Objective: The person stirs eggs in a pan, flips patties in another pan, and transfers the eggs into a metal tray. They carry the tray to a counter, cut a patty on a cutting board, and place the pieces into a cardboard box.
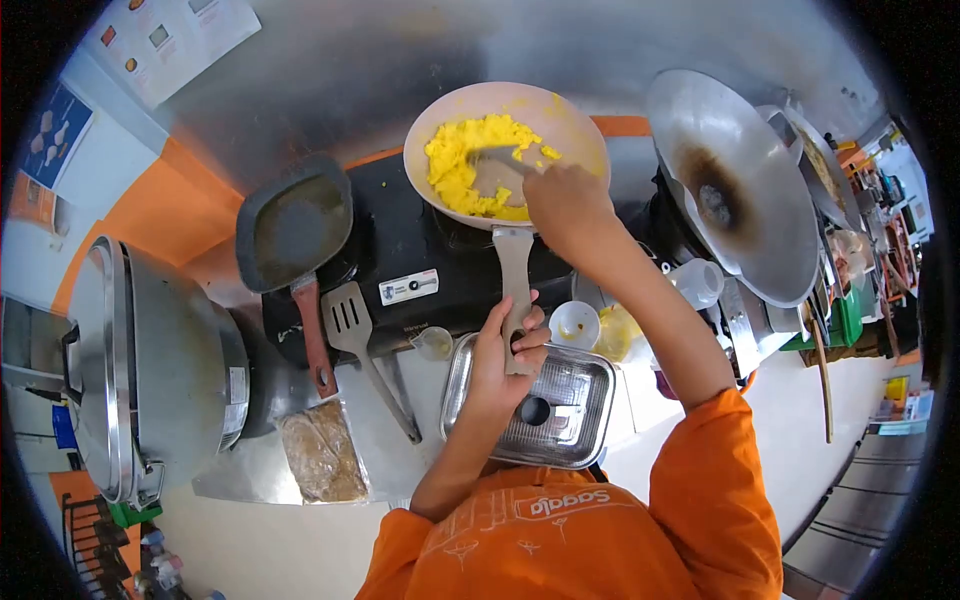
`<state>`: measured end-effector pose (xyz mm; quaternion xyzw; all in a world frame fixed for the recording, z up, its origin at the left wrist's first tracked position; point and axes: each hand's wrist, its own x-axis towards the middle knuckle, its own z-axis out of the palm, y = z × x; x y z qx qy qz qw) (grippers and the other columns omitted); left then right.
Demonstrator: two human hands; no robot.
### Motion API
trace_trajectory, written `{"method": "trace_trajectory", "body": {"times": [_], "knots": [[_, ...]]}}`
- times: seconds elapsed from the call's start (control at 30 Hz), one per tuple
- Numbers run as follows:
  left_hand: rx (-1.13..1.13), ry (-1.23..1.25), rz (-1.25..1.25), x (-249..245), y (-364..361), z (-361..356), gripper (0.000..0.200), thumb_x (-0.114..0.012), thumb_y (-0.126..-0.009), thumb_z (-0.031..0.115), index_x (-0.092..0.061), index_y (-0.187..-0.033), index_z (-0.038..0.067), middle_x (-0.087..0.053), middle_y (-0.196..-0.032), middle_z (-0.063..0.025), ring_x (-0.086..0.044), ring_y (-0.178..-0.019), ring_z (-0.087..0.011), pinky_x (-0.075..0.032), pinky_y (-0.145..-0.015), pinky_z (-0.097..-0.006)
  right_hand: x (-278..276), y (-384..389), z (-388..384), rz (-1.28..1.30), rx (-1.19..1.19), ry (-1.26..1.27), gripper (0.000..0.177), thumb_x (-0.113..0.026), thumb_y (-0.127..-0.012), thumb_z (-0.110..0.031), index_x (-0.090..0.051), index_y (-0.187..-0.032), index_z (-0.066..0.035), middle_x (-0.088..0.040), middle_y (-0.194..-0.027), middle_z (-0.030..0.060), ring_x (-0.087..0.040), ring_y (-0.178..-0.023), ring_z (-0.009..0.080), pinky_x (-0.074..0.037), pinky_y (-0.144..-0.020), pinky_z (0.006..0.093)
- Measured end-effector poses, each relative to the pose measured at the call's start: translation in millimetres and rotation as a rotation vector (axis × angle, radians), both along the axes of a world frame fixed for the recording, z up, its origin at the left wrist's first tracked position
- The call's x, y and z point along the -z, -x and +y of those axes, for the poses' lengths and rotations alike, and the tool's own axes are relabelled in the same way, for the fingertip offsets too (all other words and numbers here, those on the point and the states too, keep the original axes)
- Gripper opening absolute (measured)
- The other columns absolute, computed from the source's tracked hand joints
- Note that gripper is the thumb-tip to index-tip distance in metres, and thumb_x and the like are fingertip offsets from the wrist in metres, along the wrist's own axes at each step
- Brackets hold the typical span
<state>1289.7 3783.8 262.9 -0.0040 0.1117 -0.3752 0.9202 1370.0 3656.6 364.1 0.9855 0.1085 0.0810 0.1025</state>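
A pale pink frying pan sits on a black stove, holding yellow scrambled egg. My left hand grips the pan's handle near its end. My right hand is over the pan's right side, closed on a grey utensil whose tip lies in the egg. Both sleeves are orange.
A dark square pan with a red handle sits on the stove's left burner. A slotted spatula lies beside it. A steel tray is below the pan handle. A big steel pot stands left, a wok right.
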Motion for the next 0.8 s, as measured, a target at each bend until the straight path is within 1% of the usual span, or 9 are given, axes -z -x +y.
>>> {"method": "trace_trajectory", "body": {"times": [0.13, 0.23, 0.37, 0.43, 0.53, 0.6, 0.67, 0.73, 0.8], "knots": [[0.002, -0.040, 0.015, 1.8, -0.2, 5.4, 0.031, -0.037, -0.088, 0.024, -0.044, -0.103, -0.002, -0.036, -0.068, -0.0022, -0.028, -0.047, -0.0053, -0.026, -0.034, -0.0143, -22.0, 13.7, -13.1, -0.121, 0.039, 0.075, 0.018, -0.046, -0.072, -0.008, -0.057, -0.086, -0.004, -0.058, -0.071, 0.0128, -0.057, -0.069, 0.0255, -0.045, -0.058, 0.0375], [0.013, -0.031, 0.024, 4.6, 0.0, 7.5, 0.031, -0.038, -0.088, 0.024, -0.044, -0.103, -0.001, -0.036, -0.068, -0.0020, -0.028, -0.046, -0.0051, -0.026, -0.034, -0.0143, -53.6, 42.8, -14.9, 0.136, 0.024, 0.038, 0.022, -0.047, -0.072, -0.008, -0.057, -0.092, -0.005, -0.058, -0.069, 0.0125, -0.057, -0.066, 0.0258, -0.045, -0.058, 0.0378], [-0.008, -0.042, 0.036, -0.6, 0.4, 0.7, 0.030, -0.040, -0.087, 0.025, -0.044, -0.103, -0.001, -0.036, -0.068, -0.0020, -0.028, -0.046, -0.0051, -0.026, -0.033, -0.0143, -20.3, 19.4, 19.6, 0.153, 0.003, -0.030, 0.026, -0.047, -0.072, -0.007, -0.055, -0.097, -0.007, -0.058, -0.069, 0.0115, -0.058, -0.067, 0.0265, -0.046, -0.061, 0.0380], [-0.014, -0.048, 0.038, 0.9, 2.4, -0.5, 0.030, -0.040, -0.087, 0.025, -0.044, -0.103, -0.001, -0.037, -0.068, -0.0021, -0.028, -0.046, -0.0050, -0.025, -0.033, -0.0142, 20.6, -10.5, 18.6, -0.033, -0.038, 0.039, 0.030, -0.047, -0.072, -0.007, -0.053, -0.101, -0.008, -0.059, -0.069, 0.0103, -0.058, -0.067, 0.0263, -0.046, -0.062, 0.0385], [-0.014, -0.051, 0.048, 0.1, 2.2, 3.4, 0.030, -0.041, -0.087, 0.025, -0.044, -0.103, 0.000, -0.037, -0.068, -0.0022, -0.027, -0.046, -0.0050, -0.025, -0.034, -0.0140, 19.8, -25.4, 4.5, -0.075, 0.078, -0.094, 0.012, -0.051, -0.070, -0.012, -0.060, -0.073, -0.005, -0.059, -0.075, 0.0139, -0.059, -0.073, 0.0262, -0.047, -0.062, 0.0368], [-0.004, -0.071, 0.076, -2.2, 1.5, 7.8, 0.030, -0.041, -0.087, 0.025, -0.044, -0.103, 0.000, -0.037, -0.067, -0.0024, -0.027, -0.046, -0.0048, -0.025, -0.034, -0.0139, -3.3, -7.6, -18.4, -0.126, 0.030, -0.073, 0.029, -0.046, -0.074, -0.008, -0.055, -0.101, -0.011, -0.059, -0.073, 0.0149, -0.058, -0.071, 0.0311, -0.046, -0.064, 0.0402], [-0.006, -0.069, 0.058, -1.4, 0.0, 8.9, 0.030, -0.041, -0.087, 0.024, -0.044, -0.104, 0.000, -0.037, -0.068, -0.0021, -0.027, -0.046, -0.0046, -0.024, -0.034, -0.0140, -34.2, 3.0, -50.4, -0.062, -0.045, -0.210, 0.024, -0.045, -0.076, -0.009, -0.056, -0.098, -0.010, -0.059, -0.075, 0.0157, -0.058, -0.073, 0.0322, -0.044, -0.064, 0.0414], [-0.003, -0.107, 0.039, -1.6, 1.4, 8.5, 0.030, -0.041, -0.087, 0.024, -0.043, -0.104, 0.001, -0.037, -0.068, -0.0018, -0.027, -0.046, -0.0043, -0.024, -0.034, -0.0141, -77.2, 4.0, -51.2, 0.163, 0.131, -0.180, 0.023, -0.044, -0.078, -0.010, -0.055, -0.097, -0.007, -0.059, -0.075, 0.0150, -0.057, -0.075, 0.0322, -0.043, -0.067, 0.0420], [-0.001, -0.184, 0.000, -5.8, 0.9, 7.9, 0.029, -0.041, -0.087, 0.024, -0.043, -0.105, 0.001, -0.038, -0.068, -0.0014, -0.027, -0.047, -0.0039, -0.024, -0.035, -0.0140, -62.8, -25.3, -78.2, 0.210, 0.152, -0.018, 0.022, -0.044, -0.079, -0.012, -0.056, -0.097, -0.006, -0.057, -0.068, 0.0131, -0.057, -0.064, 0.0280, -0.043, -0.056, 0.0390]]}}
